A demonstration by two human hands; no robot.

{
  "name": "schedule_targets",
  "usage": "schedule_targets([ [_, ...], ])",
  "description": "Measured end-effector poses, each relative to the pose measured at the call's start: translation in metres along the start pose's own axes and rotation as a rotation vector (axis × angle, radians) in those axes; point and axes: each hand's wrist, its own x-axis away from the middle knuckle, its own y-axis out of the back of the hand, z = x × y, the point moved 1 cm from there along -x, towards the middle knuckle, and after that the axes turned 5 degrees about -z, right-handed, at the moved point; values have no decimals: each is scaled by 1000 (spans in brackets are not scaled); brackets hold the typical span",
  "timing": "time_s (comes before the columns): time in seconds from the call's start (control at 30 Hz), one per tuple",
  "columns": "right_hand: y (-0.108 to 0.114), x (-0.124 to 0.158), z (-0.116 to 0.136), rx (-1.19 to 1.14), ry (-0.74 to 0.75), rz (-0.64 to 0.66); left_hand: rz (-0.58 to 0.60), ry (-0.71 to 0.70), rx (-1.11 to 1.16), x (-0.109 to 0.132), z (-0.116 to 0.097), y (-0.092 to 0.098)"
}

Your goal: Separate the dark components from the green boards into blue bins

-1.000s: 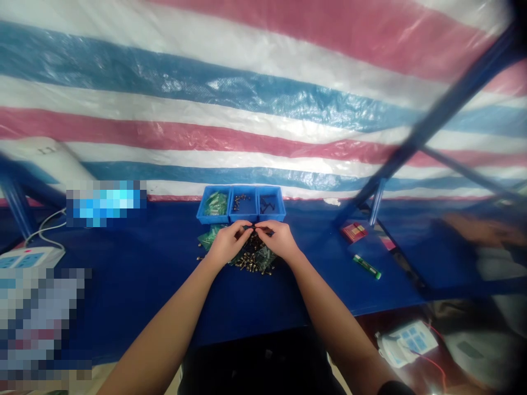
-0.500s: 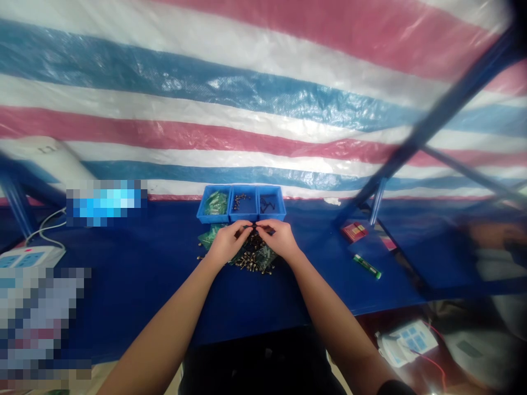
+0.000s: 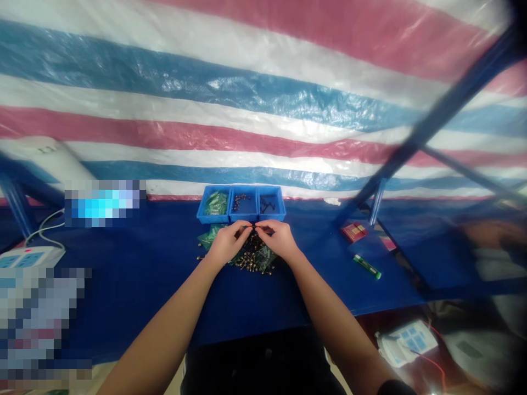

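Note:
My left hand point(image 3: 230, 240) and my right hand point(image 3: 276, 236) meet almost fingertip to fingertip above a pile of small brass-and-black parts point(image 3: 252, 262). Each hand is closed in a pinch on a tiny dark item between them, too small to name. Green pieces in clear wrapping point(image 3: 209, 236) lie left of the pile, partly behind my left hand. Just beyond my hands stands a blue three-part tray point(image 3: 244, 218): green packets point(image 3: 216, 203) in the left part, small metal parts point(image 3: 237, 202) in the middle, thin black pieces point(image 3: 267, 206) in the right.
On the blue table point(image 3: 135, 285), a red box point(image 3: 354, 232) and a green tube point(image 3: 366, 267) lie to the right. A power strip point(image 3: 35, 257) is at the left. Blue metal bars point(image 3: 411, 144) rise at the right, with a blurred person beyond. Another power strip point(image 3: 407, 343) sits lower right.
My hands hold almost the same position over the pile. The blurred person at the far right has shifted slightly.

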Motion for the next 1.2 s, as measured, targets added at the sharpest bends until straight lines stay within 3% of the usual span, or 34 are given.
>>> schedule_targets([
  [0.83, 0, 0, 1, -8, -17, -8, 11, 14, 6, 0, 0, 0],
  [0.97, 0, -1, -6, -81, -169, -57, 20, 42, 5, 0, -1, 0],
  [1.1, 6, -5, -22, -205, -460, -195, 4, 49, -13, 0, -1, 0],
  [1.2, 9, -9, -30, -334, -569, -293, 3, 38, -23, 0, -1, 0],
])
